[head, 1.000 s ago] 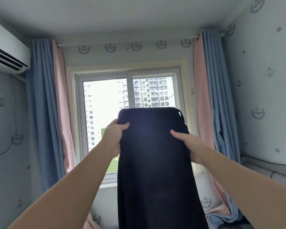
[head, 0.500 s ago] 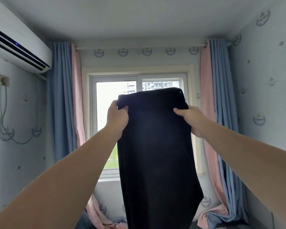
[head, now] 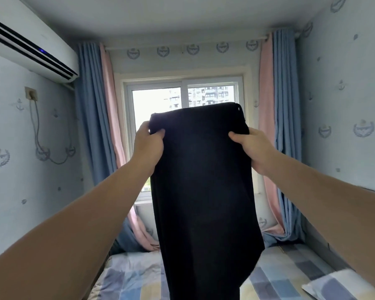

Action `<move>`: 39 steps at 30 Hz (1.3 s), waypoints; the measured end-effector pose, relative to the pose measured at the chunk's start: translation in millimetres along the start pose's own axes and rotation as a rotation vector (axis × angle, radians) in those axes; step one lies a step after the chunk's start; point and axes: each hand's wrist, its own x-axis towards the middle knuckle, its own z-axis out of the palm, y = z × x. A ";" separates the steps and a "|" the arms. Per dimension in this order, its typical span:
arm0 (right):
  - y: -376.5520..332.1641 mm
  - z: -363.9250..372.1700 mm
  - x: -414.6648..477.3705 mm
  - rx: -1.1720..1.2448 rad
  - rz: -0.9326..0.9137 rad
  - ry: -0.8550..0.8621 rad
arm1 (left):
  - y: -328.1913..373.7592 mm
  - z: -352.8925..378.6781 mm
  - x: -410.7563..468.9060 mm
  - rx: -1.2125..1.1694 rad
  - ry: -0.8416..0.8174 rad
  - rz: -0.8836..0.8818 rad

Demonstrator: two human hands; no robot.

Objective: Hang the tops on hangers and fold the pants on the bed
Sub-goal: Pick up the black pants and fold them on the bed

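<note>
The bed point(head: 139, 276) occupies the lower part of the view and carries a patchwork cover in blue, grey, cream and white. Beyond it, a white-framed window point(head: 156, 100) sits in the far wall, flanked on each side by blue and pink curtains point(head: 91, 115) whose hems bunch up at the far end of the bed. An air conditioner point(head: 30, 46) is mounted high on the left wall, with a cable running down from a socket point(head: 31, 94) below it. The wallpaper is pale, printed with anchors and crests. The pants point(head: 204, 180) are black and held in the air above the bed, in front of the window, waistband uppermost, with the fabric hanging down as one flat panel. The left hand point(head: 148, 146) grips the left waistband corner with the thumb on the near face. The right hand point(head: 253, 148) grips the right corner likewise. The fingers behind the cloth are hidden. The lower ends of the pants are cut off at the bottom edge. Backlight renders the fabric uniformly dark, so seams and pockets cannot be made out.
</note>
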 end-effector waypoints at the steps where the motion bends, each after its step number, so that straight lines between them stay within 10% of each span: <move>1: -3.2 -0.1 -8.1 0.004 0.002 -0.003 | 5.6 -4.4 -6.4 0.003 -0.011 -0.015; 19: 87.7 104.7 15.0 -0.002 0.115 -0.086 | -103.7 -104.3 4.7 0.007 0.019 -0.224; 39: 765.0 325.0 98.6 -0.323 0.809 -0.095 | -801.9 -243.1 -5.0 0.362 0.000 -0.890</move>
